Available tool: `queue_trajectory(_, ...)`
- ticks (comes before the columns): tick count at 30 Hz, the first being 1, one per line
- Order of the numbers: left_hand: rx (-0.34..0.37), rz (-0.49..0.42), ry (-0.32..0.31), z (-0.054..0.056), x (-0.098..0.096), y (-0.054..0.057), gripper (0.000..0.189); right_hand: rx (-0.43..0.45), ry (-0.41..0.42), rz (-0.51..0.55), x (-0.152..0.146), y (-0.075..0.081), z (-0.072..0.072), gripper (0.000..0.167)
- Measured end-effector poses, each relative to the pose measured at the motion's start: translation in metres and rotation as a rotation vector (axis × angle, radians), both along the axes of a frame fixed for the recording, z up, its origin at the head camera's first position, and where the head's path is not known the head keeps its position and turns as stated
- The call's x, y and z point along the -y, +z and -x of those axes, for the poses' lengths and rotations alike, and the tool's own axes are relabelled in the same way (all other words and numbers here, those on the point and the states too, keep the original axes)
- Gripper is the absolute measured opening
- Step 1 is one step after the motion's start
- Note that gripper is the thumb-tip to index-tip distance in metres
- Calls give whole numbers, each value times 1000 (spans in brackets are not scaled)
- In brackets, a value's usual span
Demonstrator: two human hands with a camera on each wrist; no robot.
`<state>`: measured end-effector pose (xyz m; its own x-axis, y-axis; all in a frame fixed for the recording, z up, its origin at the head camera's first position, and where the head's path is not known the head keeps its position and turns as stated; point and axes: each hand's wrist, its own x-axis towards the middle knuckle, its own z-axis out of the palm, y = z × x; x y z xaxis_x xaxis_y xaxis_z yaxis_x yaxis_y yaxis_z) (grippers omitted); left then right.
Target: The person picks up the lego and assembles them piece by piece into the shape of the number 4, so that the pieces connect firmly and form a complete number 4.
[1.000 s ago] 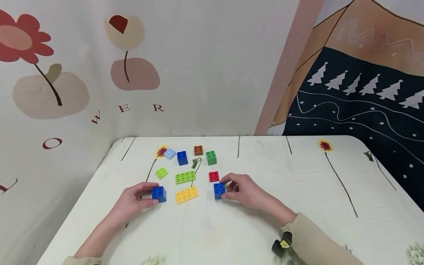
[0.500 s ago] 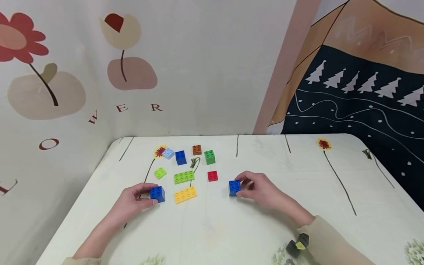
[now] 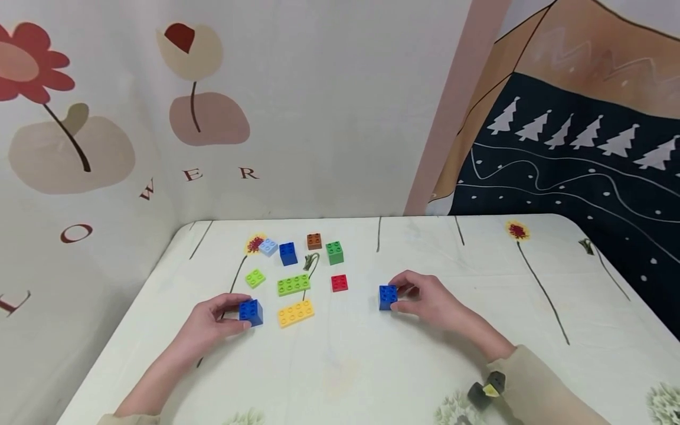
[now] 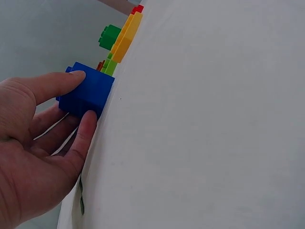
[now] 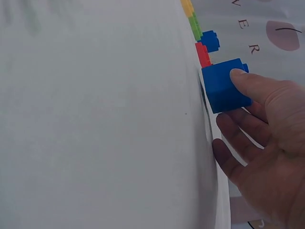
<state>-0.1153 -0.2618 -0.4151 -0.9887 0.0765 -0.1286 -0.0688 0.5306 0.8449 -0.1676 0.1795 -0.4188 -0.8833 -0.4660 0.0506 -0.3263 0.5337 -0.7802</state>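
Observation:
My left hand (image 3: pixel 207 324) grips a blue toy building block (image 3: pixel 251 313) between thumb and fingers, left of the yellow brick (image 3: pixel 296 314). In the left wrist view the thumb lies on one side of that blue block (image 4: pixel 88 93), with its studs facing left. Off to the right, my right hand (image 3: pixel 427 301) pinches a second blue block (image 3: pixel 388 298), well apart from the others. The right wrist view has the thumb on the near face of this blue block (image 5: pixel 224 86), with the other fingers partly hidden beneath it.
Between and beyond the hands lie a red brick (image 3: pixel 339 283), a long lime brick (image 3: pixel 294 285), a small lime brick (image 3: pixel 255 278), a green block (image 3: pixel 334 252), a third blue block (image 3: pixel 288 254), a light blue brick (image 3: pixel 268 247) and a brown one (image 3: pixel 314 241). Printed cloth covers the table (image 3: pixel 478 277).
The right hand has carried its blue block rightward, away from the red brick. The left hand keeps its grip and stays at the same spot, with the view shifting slightly.

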Motion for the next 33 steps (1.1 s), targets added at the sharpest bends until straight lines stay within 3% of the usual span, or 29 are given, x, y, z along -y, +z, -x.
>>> queue_trajectory(8, 42, 32, 13, 0, 2, -2, 51, -1, 2, -19, -2, -3, 1, 34)
queue_trajectory(22, 13, 49, -1, 8, -9, 5, 46, 4, 16, -1, -4, -6, 3, 34)
queue_trajectory(27, -4, 3, -15, 9, -20, 10, 45, 14, 30, 22, -3, -8, 4, 34)
queue_trajectory(33, -50, -41, -22, 16, -47, 18, 45, 33, 25, 32, -2, -8, 4, 34)
